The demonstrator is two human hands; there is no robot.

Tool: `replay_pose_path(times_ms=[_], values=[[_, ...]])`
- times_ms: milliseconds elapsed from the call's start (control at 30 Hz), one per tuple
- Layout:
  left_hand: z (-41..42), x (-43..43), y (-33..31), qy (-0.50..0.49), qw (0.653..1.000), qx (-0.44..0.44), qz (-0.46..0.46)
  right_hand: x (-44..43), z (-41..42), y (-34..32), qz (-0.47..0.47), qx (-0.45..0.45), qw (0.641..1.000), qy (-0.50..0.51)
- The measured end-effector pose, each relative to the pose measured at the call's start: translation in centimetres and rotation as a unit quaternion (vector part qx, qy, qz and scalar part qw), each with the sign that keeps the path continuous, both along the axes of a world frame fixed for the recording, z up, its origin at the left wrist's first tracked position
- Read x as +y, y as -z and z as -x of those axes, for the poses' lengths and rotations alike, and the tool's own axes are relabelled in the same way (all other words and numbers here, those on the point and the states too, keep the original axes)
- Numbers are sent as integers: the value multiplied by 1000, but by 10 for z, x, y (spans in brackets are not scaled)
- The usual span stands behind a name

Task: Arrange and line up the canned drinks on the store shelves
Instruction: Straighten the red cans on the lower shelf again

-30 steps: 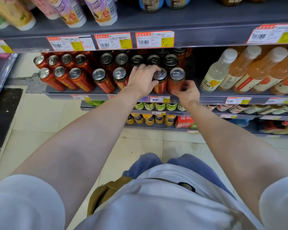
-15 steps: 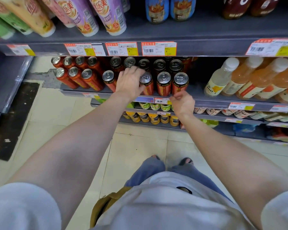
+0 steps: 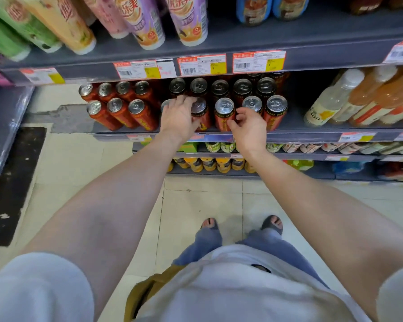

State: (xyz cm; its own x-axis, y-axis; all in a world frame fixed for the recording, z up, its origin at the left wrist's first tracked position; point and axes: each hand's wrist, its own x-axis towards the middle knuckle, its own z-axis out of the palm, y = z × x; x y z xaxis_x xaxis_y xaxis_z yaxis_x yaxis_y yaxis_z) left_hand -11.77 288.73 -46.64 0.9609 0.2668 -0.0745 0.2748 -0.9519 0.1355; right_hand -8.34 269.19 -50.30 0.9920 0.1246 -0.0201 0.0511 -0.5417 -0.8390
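Cans [image 3: 224,113] front row, left hand [image 3: 179,118] shifted leftward, right hand [image 3: 248,129] risen nearer

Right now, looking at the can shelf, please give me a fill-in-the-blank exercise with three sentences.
1. The left hand rests on cans in the ____ row.
2. The right hand is beside a can whose body is ____.
3. The bottles stand to the ____ of the cans.

Missing words: front; red; right

Grey store shelf [image 3: 296,123]: red drink cans [image 3: 116,112] are stood in rows at left and centre; pale and orange bottles [image 3: 349,101] are laid at right.
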Motion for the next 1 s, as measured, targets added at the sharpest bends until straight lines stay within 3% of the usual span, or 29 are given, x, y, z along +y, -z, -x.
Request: replay_pose_path(times_ms=[233,367,833,1000], values=[[-10,25,-1,83,996,19,34,19,-11,-9,118,-71,990,-30],[-16,28,-2,91,994,30,50,26,-20,-10,171,-42,982,-72],[-34,33,15,26,995,11,97,35,-26,3,153,-63,985,-46],[-35,34,6,55,988,49,137,32,-24,1,135,-45,989,-43]])
